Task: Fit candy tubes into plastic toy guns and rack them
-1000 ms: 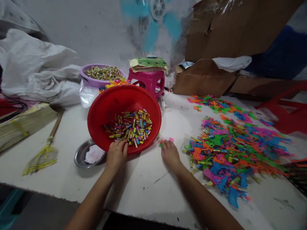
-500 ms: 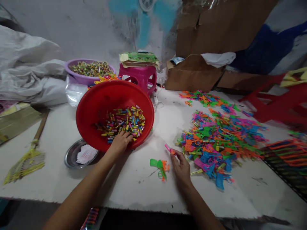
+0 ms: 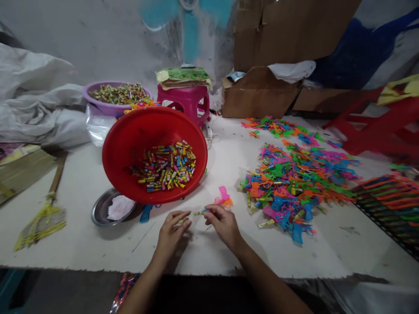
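Observation:
My left hand (image 3: 173,230) and my right hand (image 3: 223,223) meet at the table's front edge, both pinched. Between them lies a small, thin coloured stick (image 3: 200,212), held by my right fingertips; my left fingers close on something small that I cannot make out. Just behind the hands sits a tilted red bowl (image 3: 131,135) with several small wrapped candies (image 3: 165,165). A pink and orange toy piece (image 3: 223,197) lies right behind my right hand. A big heap of coloured plastic toy guns (image 3: 294,183) spreads to the right.
A steel plate (image 3: 100,211) with paper props the red bowl. A purple bowl (image 3: 93,102) of candies, a pink stool (image 3: 188,102) and cardboard boxes (image 3: 258,93) stand at the back. A broom (image 3: 42,213) lies at the left, red plastic furniture (image 3: 386,126) at the right.
My left hand has come out of the red bowl to the table front. My right hand moved left to meet it. The green toy gun in front is gone from view.

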